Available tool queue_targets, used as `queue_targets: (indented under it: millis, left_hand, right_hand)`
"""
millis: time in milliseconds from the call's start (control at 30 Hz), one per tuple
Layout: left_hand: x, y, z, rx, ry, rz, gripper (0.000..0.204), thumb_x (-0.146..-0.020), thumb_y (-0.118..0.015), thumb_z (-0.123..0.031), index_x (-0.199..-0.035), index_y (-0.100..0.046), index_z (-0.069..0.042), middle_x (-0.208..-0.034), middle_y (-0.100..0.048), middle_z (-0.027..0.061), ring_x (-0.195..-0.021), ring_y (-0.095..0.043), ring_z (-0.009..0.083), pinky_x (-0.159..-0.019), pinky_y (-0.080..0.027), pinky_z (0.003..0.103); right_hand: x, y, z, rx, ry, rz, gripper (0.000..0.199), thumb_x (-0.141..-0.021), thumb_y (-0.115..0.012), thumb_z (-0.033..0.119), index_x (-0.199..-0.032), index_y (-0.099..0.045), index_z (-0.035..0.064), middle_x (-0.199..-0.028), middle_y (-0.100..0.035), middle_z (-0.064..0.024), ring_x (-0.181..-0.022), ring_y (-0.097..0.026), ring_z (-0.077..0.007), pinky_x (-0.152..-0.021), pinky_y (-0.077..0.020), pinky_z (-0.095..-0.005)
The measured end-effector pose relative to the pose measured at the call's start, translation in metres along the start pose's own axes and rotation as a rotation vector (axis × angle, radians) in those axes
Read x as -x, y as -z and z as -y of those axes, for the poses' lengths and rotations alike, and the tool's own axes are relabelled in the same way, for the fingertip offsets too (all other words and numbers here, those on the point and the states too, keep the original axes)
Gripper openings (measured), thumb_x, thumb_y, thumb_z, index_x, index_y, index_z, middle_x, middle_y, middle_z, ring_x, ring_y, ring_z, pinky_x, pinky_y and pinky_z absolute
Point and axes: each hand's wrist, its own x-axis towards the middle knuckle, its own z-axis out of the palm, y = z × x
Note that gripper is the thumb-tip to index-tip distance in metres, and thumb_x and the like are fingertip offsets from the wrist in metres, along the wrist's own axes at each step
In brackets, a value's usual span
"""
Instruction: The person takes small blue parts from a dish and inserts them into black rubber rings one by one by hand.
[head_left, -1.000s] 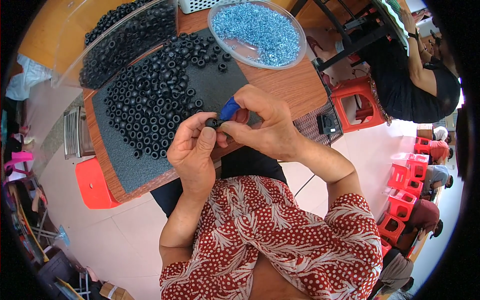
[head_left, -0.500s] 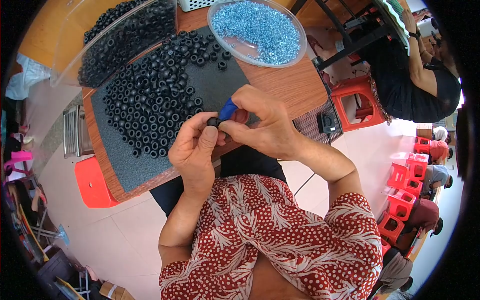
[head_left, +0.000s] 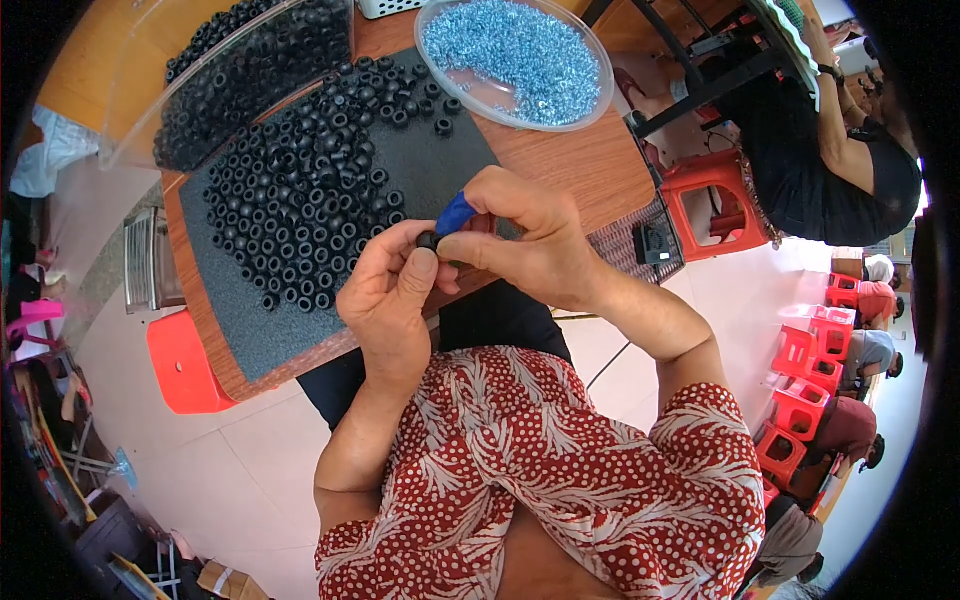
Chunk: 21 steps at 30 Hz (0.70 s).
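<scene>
Between the thumb and fingers of my left hand point(head_left: 392, 300) is a small round black ring-like part point(head_left: 428, 241). My right hand point(head_left: 535, 240) pinches at the same part from the other side, its thumb and index finger meeting at it. A blue cover point(head_left: 456, 213) wraps that index finger. Whether the right fingers also hold some smaller piece is hidden. Left of the hands, a heap of similar black parts point(head_left: 290, 215) lies on a dark grey mat point(head_left: 275, 345). Many of them show a round hole facing up.
A clear bin point(head_left: 250, 85) of black parts stands at the back left. At the back right is a round clear tray point(head_left: 475, 92) of small bluish transparent pieces. The wooden tabletop point(head_left: 590, 165) ends near my lap. Red stools point(head_left: 185, 365) and a seated person point(head_left: 800, 160) are around.
My right index finger and thumb have shifted slightly over the black part, and the thumb lies closer against it. The left hand keeps its grip, nearly still.
</scene>
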Motion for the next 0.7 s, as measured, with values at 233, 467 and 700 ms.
queue_targets:
  millis: [233,467,700]
  left_hand:
    - [0.000,0.000,-0.010,0.049,0.147,-0.024,0.021,-0.088,-0.056,-0.008,-0.104,-0.056,0.005,-0.079,-0.061,0.0067,-0.063,-0.057,0.0096,-0.059,-0.048,0.021]
    - [0.001,0.000,-0.009,0.110,0.186,-0.028,0.020,-0.088,-0.055,-0.007,-0.104,-0.056,0.005,-0.080,-0.062,0.0076,-0.063,-0.057,0.0102,-0.058,-0.049,0.022]
    - [-0.001,-0.001,-0.007,0.007,0.142,-0.042,0.020,-0.088,-0.055,-0.006,-0.104,-0.056,0.006,-0.080,-0.062,0.0090,-0.063,-0.058,0.0114,-0.057,-0.049,0.022]
  right_hand:
    - [-0.001,0.001,-0.006,0.191,0.122,0.005,0.014,-0.074,-0.069,0.002,-0.084,-0.060,-0.0020,-0.077,-0.054,-0.0032,-0.066,-0.050,-0.0079,-0.057,-0.0409,-0.0209]
    - [-0.003,-0.001,-0.007,0.305,0.189,-0.016,0.011,-0.074,-0.067,0.003,-0.082,-0.060,-0.0005,-0.074,-0.054,-0.0047,-0.064,-0.050,-0.0109,-0.056,-0.0406,-0.0234]
    - [0.000,-0.004,-0.012,0.298,0.186,-0.065,0.011,-0.073,-0.065,0.000,-0.082,-0.060,0.0001,-0.076,-0.055,-0.0059,-0.065,-0.052,-0.0136,-0.057,-0.0411,-0.0243]
